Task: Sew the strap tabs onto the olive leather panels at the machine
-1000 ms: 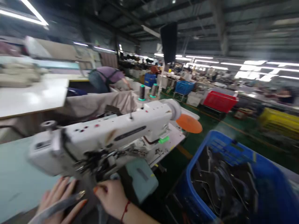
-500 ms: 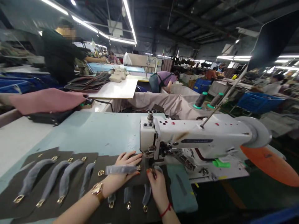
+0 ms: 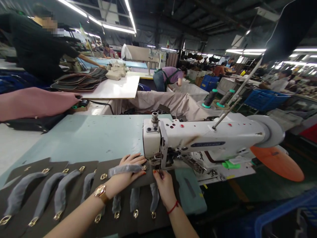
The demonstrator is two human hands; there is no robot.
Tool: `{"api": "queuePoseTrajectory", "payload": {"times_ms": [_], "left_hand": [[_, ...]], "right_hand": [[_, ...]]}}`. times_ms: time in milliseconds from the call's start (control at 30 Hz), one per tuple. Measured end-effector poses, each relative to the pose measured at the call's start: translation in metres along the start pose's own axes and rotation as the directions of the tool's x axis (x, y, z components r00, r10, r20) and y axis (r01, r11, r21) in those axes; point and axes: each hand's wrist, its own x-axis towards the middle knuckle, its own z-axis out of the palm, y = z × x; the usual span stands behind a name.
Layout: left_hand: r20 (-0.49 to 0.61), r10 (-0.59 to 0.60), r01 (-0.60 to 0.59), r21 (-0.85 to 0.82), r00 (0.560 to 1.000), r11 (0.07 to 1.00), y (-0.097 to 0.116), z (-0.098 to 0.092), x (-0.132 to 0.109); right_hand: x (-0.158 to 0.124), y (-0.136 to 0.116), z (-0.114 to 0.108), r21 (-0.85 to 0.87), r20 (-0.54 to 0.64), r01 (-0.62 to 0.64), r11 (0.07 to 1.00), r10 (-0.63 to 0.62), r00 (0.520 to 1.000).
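My left hand (image 3: 124, 180) lies flat with fingers stretched out on a dark grey-brown panel (image 3: 146, 180), just left of the sewing machine's (image 3: 184, 134) head. A plastic-wrapped handle (image 3: 123, 169) with gold buckles runs across the back of this hand. Close to the needle area, my right hand (image 3: 165, 187) pinches something small and dark at the panel's right edge; it is too hidden to name. More dark panels (image 3: 74, 191) overlap across the table to the left, several with wrapped handles (image 3: 60, 191) and gold buckles. Other wrapped handles (image 3: 135, 200) hang below my hands.
The light blue tabletop (image 3: 104, 135) extends behind the panels. At the back left, a person (image 3: 37, 46) reaches over stacked dark pieces (image 3: 81, 81). Another person (image 3: 169, 76) bends over a bin. Thread cones (image 3: 210, 99) stand behind the machine; a blue crate (image 3: 260, 224) is at lower right.
The view has shifted, so the machine and table appear a little further left and up. Both hands keep nearly the same places on the panel. The person at back left leans further over the stack.
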Motion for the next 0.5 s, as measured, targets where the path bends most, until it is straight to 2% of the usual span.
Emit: {"api": "queuePoseTrajectory", "payload": {"times_ms": [233, 367, 500], "left_hand": [[0.051, 0.042, -0.035, -0.128, 0.998, 0.991, -0.007, 0.003, 0.009], [0.044, -0.015, 0.027, -0.282, 0.999, 0.959, -0.004, 0.004, 0.008], [0.067, -0.085, 0.103, -0.348, 0.994, 0.932, 0.0, 0.001, 0.007]], "right_hand": [[0.0, -0.004, -0.006, 0.001, 0.081, 0.043, 0.999, -0.043, 0.996], [-0.008, -0.006, -0.008, 0.031, 0.145, 0.063, 0.998, -0.067, 0.987], [-0.008, -0.004, -0.007, 0.043, 0.162, 0.052, 0.998, -0.058, 0.985]]}}
